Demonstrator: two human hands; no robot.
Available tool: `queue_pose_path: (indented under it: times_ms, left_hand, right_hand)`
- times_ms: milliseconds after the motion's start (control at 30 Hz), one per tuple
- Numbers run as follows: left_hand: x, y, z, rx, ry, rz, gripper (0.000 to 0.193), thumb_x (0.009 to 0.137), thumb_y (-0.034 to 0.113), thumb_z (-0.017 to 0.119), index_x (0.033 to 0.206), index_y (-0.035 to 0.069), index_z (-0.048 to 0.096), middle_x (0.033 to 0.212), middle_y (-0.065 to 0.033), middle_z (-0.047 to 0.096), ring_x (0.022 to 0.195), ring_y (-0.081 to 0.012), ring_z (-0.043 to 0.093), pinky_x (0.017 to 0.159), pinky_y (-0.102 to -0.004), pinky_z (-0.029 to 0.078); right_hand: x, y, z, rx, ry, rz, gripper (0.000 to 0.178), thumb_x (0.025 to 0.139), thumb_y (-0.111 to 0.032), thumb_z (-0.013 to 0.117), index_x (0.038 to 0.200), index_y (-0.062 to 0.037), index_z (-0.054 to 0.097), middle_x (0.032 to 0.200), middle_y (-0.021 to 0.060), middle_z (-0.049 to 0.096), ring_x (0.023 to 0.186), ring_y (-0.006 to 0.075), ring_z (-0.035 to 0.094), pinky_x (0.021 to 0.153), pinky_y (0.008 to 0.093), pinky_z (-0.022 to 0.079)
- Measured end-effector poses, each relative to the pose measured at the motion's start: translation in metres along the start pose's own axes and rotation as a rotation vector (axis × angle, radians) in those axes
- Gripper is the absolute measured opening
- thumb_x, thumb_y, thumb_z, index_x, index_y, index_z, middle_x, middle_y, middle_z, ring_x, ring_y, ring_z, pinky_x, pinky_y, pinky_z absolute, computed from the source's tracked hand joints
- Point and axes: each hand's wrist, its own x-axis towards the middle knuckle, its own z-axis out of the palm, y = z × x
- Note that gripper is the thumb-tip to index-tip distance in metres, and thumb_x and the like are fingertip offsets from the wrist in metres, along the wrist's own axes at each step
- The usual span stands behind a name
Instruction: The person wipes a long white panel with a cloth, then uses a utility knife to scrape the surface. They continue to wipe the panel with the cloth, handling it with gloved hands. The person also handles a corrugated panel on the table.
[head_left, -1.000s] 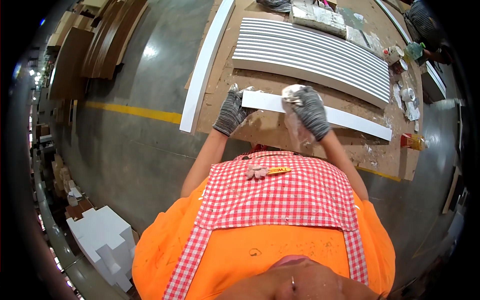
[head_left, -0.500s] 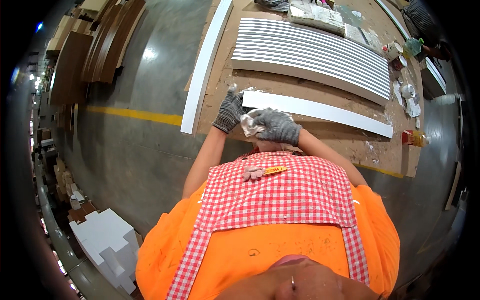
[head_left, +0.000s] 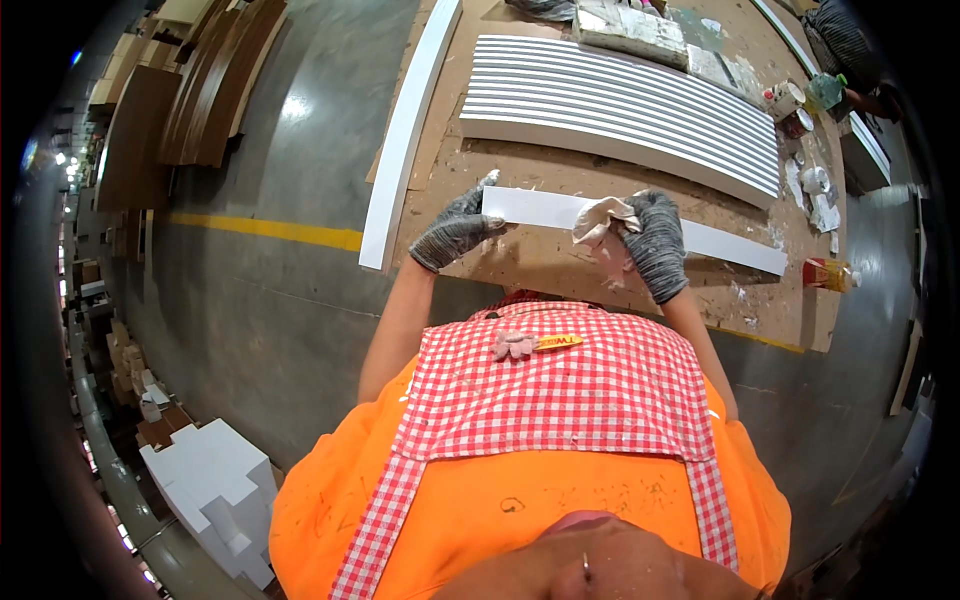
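A long white board [head_left: 735, 248] lies near the front edge of the worktable, sloping slightly down to the right. Grey gloved, my left hand [head_left: 455, 230] grips the board's left end, its thumb on the near side and a whitened fingertip beyond the far side. My right hand [head_left: 657, 245], also gloved, is closed on a crumpled off-white cloth [head_left: 603, 220] held over the middle of the board. The cloth and the hand hide part of the board's face.
Behind the board sits a row of stacked white boards [head_left: 620, 115]. Another white board [head_left: 410, 140] runs along the table's left side. Cans [head_left: 785, 98] and a bottle of amber liquid [head_left: 830, 275] stand at right. Brown panels [head_left: 215, 90] are piled beyond the floor at left.
My right hand has slid right along the board with the cloth, from near its left end to the middle. My left hand has turned slightly at the board's end.
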Motion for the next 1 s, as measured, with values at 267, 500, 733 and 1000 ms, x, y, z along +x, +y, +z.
queue_pose_path:
  times_ms: [267, 500, 733, 1000]
  left_hand:
    - [-0.009, 0.018, 0.015, -0.212, -0.064, 0.03, 0.083, 0.075, 0.007, 0.068, 0.145, 0.004, 0.023, 0.128, -0.0114, 0.049, 0.11, -0.0203, 0.054, 0.093, -0.0298, 0.046]
    - [-0.01, 0.016, 0.014, -0.158, -0.052, 0.056, 0.075, 0.077, 0.008, 0.061, 0.143, 0.001, 0.026, 0.129, -0.0116, 0.05, 0.114, -0.0188, 0.051, 0.095, -0.0296, 0.045]
    - [-0.005, 0.008, 0.015, -0.215, -0.05, 0.069, 0.072, 0.076, 0.009, 0.059, 0.141, -0.001, 0.03, 0.124, -0.0138, 0.051, 0.106, -0.0205, 0.054, 0.098, -0.0361, 0.046]
    - [-0.011, 0.02, 0.035, -0.149, -0.026, 0.085, 0.07, 0.075, 0.006, 0.056, 0.14, -0.004, 0.03, 0.125, -0.017, 0.051, 0.112, -0.0242, 0.053, 0.099, -0.0358, 0.045]
  right_hand:
    - [0.015, -0.077, 0.019, 0.018, -0.049, -0.249, 0.046, 0.07, -0.041, 0.068, 0.099, -0.0063, 0.064, 0.102, 0.0177, 0.056, 0.099, 0.0327, 0.052, 0.088, 0.0453, 0.041]
    - [0.028, -0.118, 0.027, -0.037, -0.217, -0.317, 0.052, 0.069, -0.045, 0.072, 0.102, -0.0064, 0.062, 0.102, 0.0136, 0.056, 0.097, 0.0285, 0.053, 0.087, 0.0422, 0.042]
    - [0.019, -0.055, 0.02, -0.16, 0.245, -0.185, 0.03, 0.074, -0.031, 0.068, 0.094, -0.0089, 0.064, 0.096, 0.0117, 0.058, 0.09, 0.0266, 0.055, 0.083, 0.0387, 0.045]
    - [0.028, -0.058, -0.022, -0.108, 0.045, -0.251, 0.04, 0.071, -0.037, 0.071, 0.101, -0.011, 0.068, 0.106, 0.0095, 0.059, 0.097, 0.0267, 0.055, 0.091, 0.0421, 0.04]
